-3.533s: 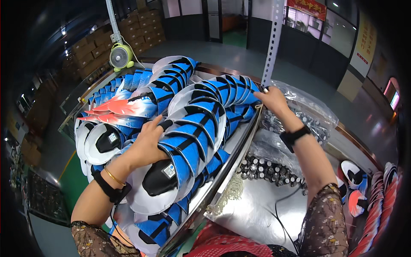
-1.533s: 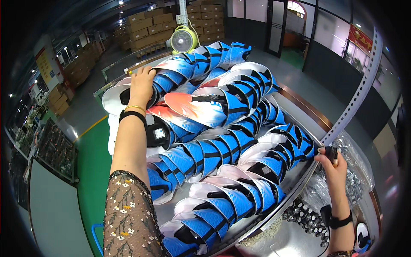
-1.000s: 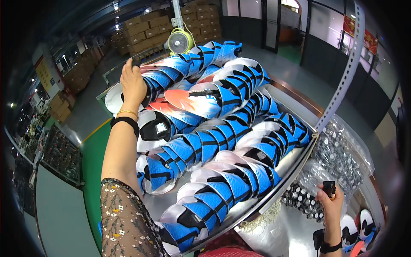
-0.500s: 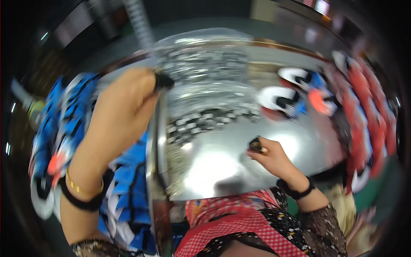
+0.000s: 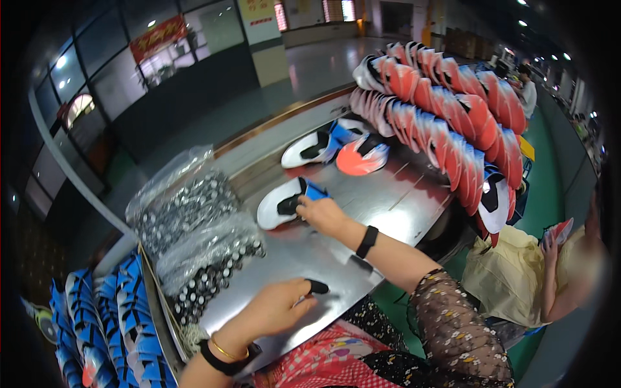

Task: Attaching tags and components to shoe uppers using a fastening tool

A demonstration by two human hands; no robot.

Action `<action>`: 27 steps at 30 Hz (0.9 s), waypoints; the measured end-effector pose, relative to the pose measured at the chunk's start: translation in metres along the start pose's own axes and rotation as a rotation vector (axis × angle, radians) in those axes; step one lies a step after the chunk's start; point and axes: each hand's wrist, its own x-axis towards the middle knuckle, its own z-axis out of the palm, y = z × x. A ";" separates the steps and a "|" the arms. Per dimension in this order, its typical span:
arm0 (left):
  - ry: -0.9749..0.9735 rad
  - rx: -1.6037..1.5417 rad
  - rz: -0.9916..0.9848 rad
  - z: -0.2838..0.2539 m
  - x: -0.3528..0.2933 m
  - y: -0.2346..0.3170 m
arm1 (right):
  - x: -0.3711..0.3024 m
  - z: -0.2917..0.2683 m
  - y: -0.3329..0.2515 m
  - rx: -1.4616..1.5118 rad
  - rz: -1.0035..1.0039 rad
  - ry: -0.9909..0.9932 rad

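My right hand (image 5: 326, 216) reaches over the metal table and has its fingertips closed on the black part of a white, black and blue shoe upper (image 5: 273, 205). The upper lies at the table's middle. Nearer to me, my left hand (image 5: 278, 309) hovers over the bare metal, a black cover on one finger. That finger points out, apart from the thumb, and nothing shows between them. Beyond the right hand lie a white-toed upper (image 5: 304, 152) with blue and an orange-red upper (image 5: 359, 158).
Clear plastic bags (image 5: 187, 213) of small black and white pieces lie at the table's left. Stacked blue uppers (image 5: 129, 310) stand beyond the left edge; long rows of red and blue uppers (image 5: 440, 123) fill the far right. Another person (image 5: 517, 278) is at right, holding an upper.
The view has swung to the right. My right hand has gone out to the upper and taken hold of it. My left hand has come down from above the bags to the near table.
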 end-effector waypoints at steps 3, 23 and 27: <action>0.061 -0.157 -0.058 0.018 0.005 -0.012 | -0.009 0.001 0.012 -0.006 0.071 -0.134; 0.661 0.089 0.061 0.102 -0.035 -0.042 | -0.166 -0.070 -0.122 0.827 0.924 -0.248; 0.940 0.206 -0.297 0.073 -0.059 -0.076 | -0.145 -0.084 -0.114 0.961 0.947 -0.035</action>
